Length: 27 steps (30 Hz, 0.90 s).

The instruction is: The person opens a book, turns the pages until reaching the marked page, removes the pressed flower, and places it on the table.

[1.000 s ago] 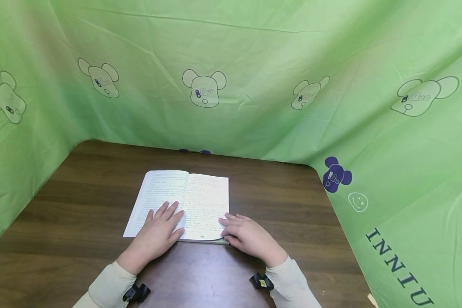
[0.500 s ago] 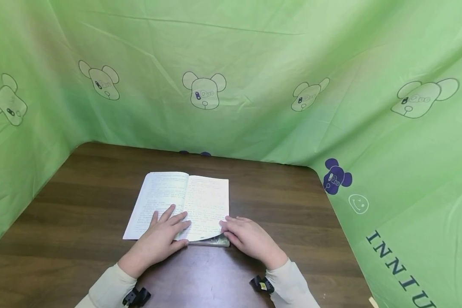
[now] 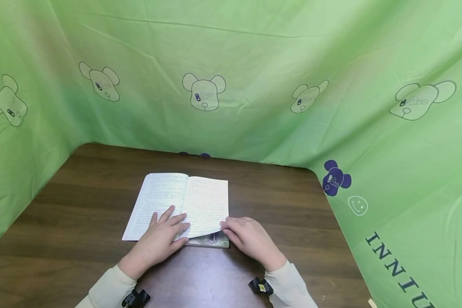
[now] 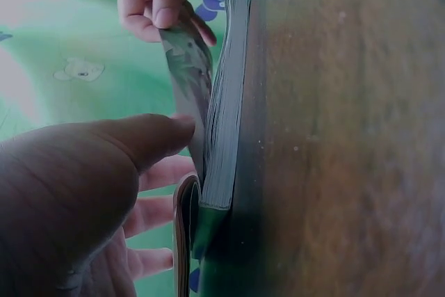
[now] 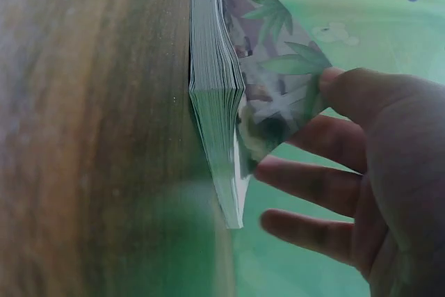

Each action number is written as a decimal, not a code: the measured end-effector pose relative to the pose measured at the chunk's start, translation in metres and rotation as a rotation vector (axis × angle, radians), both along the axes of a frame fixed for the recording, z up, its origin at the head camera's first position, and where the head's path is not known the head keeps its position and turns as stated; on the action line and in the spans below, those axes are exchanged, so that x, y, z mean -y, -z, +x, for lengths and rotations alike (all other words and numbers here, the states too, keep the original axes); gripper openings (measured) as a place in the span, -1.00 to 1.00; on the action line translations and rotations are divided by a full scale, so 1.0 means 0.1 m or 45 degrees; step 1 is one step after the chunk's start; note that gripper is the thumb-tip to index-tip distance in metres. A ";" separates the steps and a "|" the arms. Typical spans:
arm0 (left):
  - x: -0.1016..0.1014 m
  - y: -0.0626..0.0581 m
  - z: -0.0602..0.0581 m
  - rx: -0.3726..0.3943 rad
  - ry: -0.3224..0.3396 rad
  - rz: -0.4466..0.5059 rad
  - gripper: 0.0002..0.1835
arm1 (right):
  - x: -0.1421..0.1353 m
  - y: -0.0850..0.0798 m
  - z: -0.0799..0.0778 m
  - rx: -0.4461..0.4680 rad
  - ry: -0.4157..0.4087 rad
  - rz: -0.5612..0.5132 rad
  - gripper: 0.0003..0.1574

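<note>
An open book (image 3: 165, 188) with printed text lies on the table, its right side a thick stack of pages (image 5: 214, 39). My right hand (image 3: 252, 239) pinches the near right corner of the top page (image 3: 208, 201) between thumb and fingers, and that corner is lifted. On the page's underside a picture with green leaves (image 5: 278, 60) shows in the right wrist view. My left hand (image 3: 158, 237) rests with spread fingers on the lower left page, its fingertips reaching across the fold. In the left wrist view its thumb (image 4: 163, 137) lies at the page near the spine.
The dark wooden table (image 3: 285, 201) carries the book near its middle. Green cloth (image 3: 254, 51) printed with bear heads hangs around the back and sides. A black camera (image 3: 261, 285) is strapped at the right wrist, another black camera (image 3: 136, 298) at the left.
The right hand has raised the page's lower right corner, baring more of the picture page beneath. My left hand has slid slightly right and toward the near edge.
</note>
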<state>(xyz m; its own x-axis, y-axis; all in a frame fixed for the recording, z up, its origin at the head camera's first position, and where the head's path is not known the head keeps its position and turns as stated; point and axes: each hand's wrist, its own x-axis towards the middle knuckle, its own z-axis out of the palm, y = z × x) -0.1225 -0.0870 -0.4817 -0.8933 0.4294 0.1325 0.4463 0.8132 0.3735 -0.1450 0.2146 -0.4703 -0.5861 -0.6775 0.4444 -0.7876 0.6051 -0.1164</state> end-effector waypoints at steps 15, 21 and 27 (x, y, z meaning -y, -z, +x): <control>0.04 0.04 -0.07 -0.383 -0.101 0.174 0.16 | -0.01 -0.03 -0.01 0.099 0.085 -0.098 -0.58; 0.06 0.03 -0.08 -0.470 -0.143 0.153 0.16 | -0.01 -0.02 0.03 0.351 0.049 0.094 -0.41; 0.04 0.02 -0.07 -0.416 -0.095 0.086 -0.06 | -0.02 0.02 0.04 0.448 0.049 0.199 -0.26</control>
<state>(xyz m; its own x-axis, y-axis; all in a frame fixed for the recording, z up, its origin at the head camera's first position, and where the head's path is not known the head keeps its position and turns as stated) -0.1293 -0.0914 -0.4837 -0.8275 0.3452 0.4427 0.4916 0.8264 0.2746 -0.1409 0.2164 -0.4720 -0.7108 -0.6957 0.1044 -0.6923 0.6654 -0.2792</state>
